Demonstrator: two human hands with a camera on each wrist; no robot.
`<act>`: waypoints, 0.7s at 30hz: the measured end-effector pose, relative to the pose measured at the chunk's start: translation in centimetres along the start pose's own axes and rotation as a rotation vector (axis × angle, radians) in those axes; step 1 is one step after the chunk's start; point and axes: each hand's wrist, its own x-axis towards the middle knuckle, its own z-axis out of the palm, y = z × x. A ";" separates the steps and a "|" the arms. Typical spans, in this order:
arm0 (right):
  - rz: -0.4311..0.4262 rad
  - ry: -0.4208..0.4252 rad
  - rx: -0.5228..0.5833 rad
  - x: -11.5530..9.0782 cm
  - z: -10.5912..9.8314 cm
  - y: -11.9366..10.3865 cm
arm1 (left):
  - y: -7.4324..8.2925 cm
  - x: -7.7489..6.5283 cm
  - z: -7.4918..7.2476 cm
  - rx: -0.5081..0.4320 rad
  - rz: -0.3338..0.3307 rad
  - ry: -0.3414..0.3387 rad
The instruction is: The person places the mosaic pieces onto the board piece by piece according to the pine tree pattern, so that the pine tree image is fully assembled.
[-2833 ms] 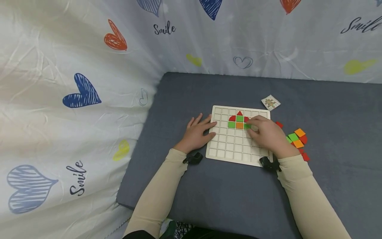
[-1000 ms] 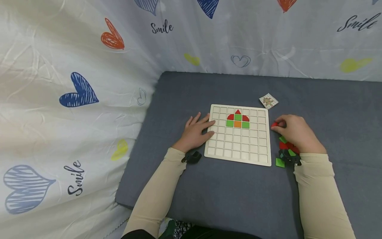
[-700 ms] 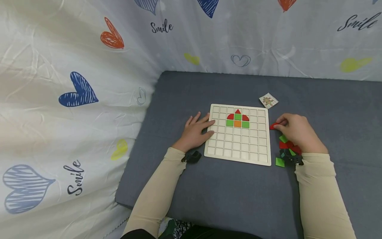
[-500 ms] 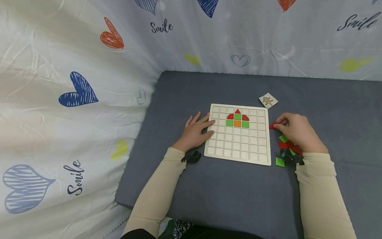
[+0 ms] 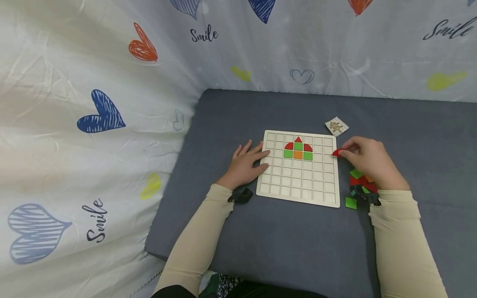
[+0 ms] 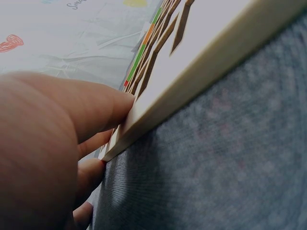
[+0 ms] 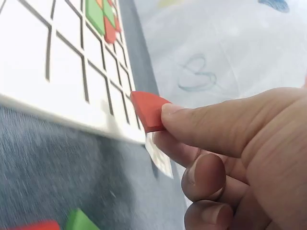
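Note:
Between thumb and forefinger, my right hand [image 5: 370, 161] pinches a red quarter-round tile [image 7: 147, 111] at the right edge of the white grid board [image 5: 298, 186]. My left hand [image 5: 244, 165] lies spread at the board's left edge; in the left wrist view its thumb [image 6: 108, 108] touches the rim. Set in the board's upper rows are a red triangle [image 5: 298, 140], red rounded tiles [image 5: 289, 145], green square tiles [image 5: 288, 154] and an orange square tile [image 5: 298, 155].
A loose pile of red tiles [image 5: 358, 181], green and orange ones lies right of the board, partly hidden under my right wrist. One green tile [image 5: 351, 203] lies apart, nearer me. A small patterned card [image 5: 337, 126] sits beyond the board's top right corner on the grey tabletop [image 5: 268, 236].
My right hand has gone from the board to the right side, and now holds a red tile, which has moved slightly left and up to the board's edge. My left hand stays put.

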 end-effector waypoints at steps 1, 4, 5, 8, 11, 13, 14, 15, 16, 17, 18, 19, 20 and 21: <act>-0.009 -0.006 0.002 0.1 0.2 -0.2 | 0.0 0.0 0.0 -0.004 -0.001 0.001; -0.026 -0.031 0.011 0.4 0.7 -0.9 | 0.0 -0.1 -0.1 -0.006 -0.002 0.008; -0.032 -0.036 0.010 0.6 0.8 -1.1 | 0.0 -0.1 -0.2 -0.007 -0.001 0.009; -0.038 -0.044 0.016 1.0 1.3 -1.8 | 0.0 -0.2 -0.2 -0.009 0.001 0.011; -0.043 -0.046 0.025 1.5 1.8 -2.5 | 0.0 -0.2 -0.2 -0.009 0.001 0.010; -0.050 -0.052 0.025 1.7 2.1 -3.0 | 0.0 -0.2 -0.1 -0.003 -0.001 0.008; -0.055 -0.057 0.025 1.9 2.3 -3.2 | 0.0 -0.1 -0.1 -0.001 -0.001 0.007; -0.064 -0.062 0.023 2.0 2.5 -3.4 | 0.1 -0.1 -0.1 -0.002 -0.001 0.006; -0.072 -0.064 0.021 2.1 2.7 -3.6 | 0.1 -0.1 0.0 -0.002 -0.001 0.005; -0.079 -0.067 0.021 2.2 2.9 -3.8 | 0.1 -0.1 0.0 -0.002 0.000 0.005; -0.087 -0.069 0.021 2.3 3.1 -4.0 | 0.1 -0.1 0.0 -0.002 0.003 0.006; -0.089 -0.074 0.025 2.3 3.3 -4.2 | 0.1 -0.1 0.0 -0.005 0.005 0.007; -0.095 -0.076 0.029 2.4 3.6 -4.4 | 0.0 -0.1 0.0 -0.005 0.006 0.007; -0.096 -0.079 0.035 2.5 3.8 -4.5 | 0.1 -0.1 0.1 -0.001 0.005 0.006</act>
